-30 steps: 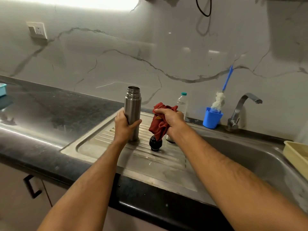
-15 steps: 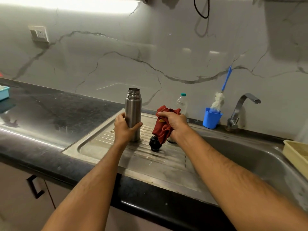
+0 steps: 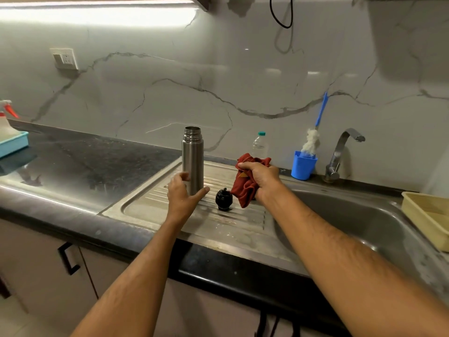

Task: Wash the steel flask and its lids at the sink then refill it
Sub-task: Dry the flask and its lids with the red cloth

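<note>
Marble wall is backing a dark bench (image 3: 80, 166) with a steel sink's drainboard (image 3: 150, 203). On its ridges the flask (image 3: 193, 160) is standing upright, mouth uncapped. Left hand (image 3: 181, 194) is lying open around its base, fingers loosened. Right hand (image 3: 261, 177) is gripping a red cloth (image 3: 245, 188), just beside the black lid (image 3: 223, 199) sitting between both hands.
</note>
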